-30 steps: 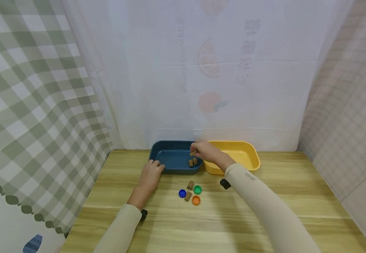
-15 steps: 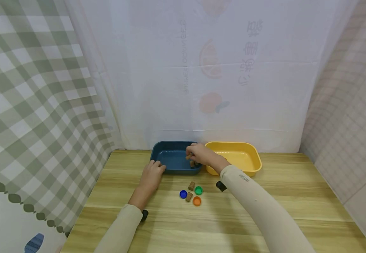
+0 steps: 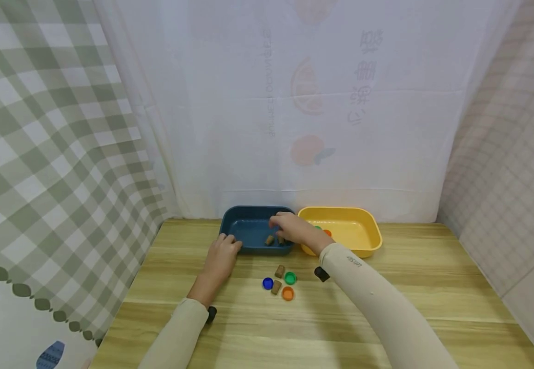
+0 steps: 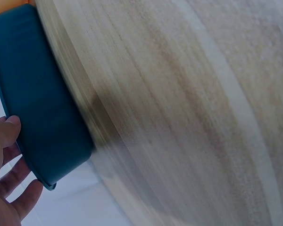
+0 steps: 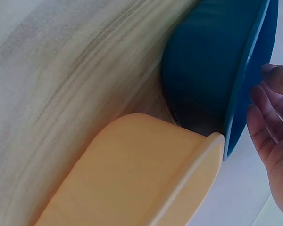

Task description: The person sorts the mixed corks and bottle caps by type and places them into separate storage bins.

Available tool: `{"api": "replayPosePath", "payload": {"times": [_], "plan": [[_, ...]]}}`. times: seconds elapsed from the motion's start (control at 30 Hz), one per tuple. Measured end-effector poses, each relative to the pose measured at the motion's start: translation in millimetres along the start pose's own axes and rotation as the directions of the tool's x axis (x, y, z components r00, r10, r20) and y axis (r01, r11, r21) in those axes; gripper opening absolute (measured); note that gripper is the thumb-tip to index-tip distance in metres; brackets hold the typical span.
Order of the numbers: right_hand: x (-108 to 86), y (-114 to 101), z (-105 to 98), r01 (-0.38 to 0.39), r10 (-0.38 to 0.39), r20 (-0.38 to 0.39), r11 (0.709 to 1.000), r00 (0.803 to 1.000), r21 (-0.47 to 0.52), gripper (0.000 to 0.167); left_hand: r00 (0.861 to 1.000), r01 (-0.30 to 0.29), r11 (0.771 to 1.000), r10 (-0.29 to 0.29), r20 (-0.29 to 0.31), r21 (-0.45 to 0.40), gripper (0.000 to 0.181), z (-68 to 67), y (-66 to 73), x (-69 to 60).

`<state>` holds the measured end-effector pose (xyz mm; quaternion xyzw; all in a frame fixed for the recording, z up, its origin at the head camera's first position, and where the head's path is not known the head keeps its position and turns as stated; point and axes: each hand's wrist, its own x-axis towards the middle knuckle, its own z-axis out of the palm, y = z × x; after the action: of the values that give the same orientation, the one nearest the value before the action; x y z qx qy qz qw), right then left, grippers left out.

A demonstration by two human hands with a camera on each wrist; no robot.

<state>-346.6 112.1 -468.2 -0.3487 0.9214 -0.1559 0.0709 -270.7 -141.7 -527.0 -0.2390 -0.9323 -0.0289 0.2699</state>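
My left hand (image 3: 221,256) rests at the near left corner of the blue bin (image 3: 248,209); its thumb and fingertips touch the rim in the left wrist view. Over that bin's right end, my right hand (image 3: 294,228) hovers with loose, slightly bent fingers that hold nothing. Below it, one cork (image 3: 269,240) lies on the bin floor, with another cork (image 3: 281,240) partly hidden by the hand. On the table in front are two more corks, one at the back (image 3: 280,271) and a nearer cork (image 3: 276,287), among a blue cap (image 3: 268,283), a green cap (image 3: 290,278) and an orange cap (image 3: 287,293).
Right of the blue bin stands a yellow bin (image 3: 370,233), nearly touching it. A green cap (image 3: 317,227) and an orange cap (image 3: 327,233) show inside, partly behind my right forearm. A white cloth (image 3: 248,128) hangs behind the wooden table (image 3: 410,287).
My right hand has moved slightly left over the blue bin and let go of a cork, which now lies inside. The left hand has stayed at the rim.
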Motion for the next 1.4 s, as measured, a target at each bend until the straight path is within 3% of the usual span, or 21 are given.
{"api": "replayPosePath", "payload": {"times": [0.37,0.57,0.83,1.27,1.4], "plan": [[-14.8,2.2,-1.1,0.028,-0.026,-0.061,0.999,0.998,0.030,0.022,1.000,-0.002,1.000,0.002,0.006,-0.012,0.009,0.1,-0.4,2.0],[-31.7,-1.3,-4.4,0.047,-0.043,-0.102,0.998,0.994,0.038,0.019,0.999,-0.004,1.000,0.003,-0.033,-0.021,0.007,-0.5,-0.7,2.1],[-56.7,-5.3,0.5,0.103,-0.095,-0.192,0.994,0.977,0.036,0.023,1.000,-0.009,1.000,0.008,-0.025,-0.029,0.009,0.2,-1.5,1.3],[-93.9,-10.2,21.1,0.119,-0.094,-0.221,0.987,0.971,0.104,0.024,0.998,-0.029,0.999,0.027,-0.052,-0.026,0.005,0.8,-1.8,1.2],[-102.5,-11.2,29.6,0.121,-0.095,-0.204,0.985,0.974,0.119,0.025,1.000,-0.017,1.000,0.017,-0.026,-0.021,0.006,0.5,-1.5,0.0]]}}
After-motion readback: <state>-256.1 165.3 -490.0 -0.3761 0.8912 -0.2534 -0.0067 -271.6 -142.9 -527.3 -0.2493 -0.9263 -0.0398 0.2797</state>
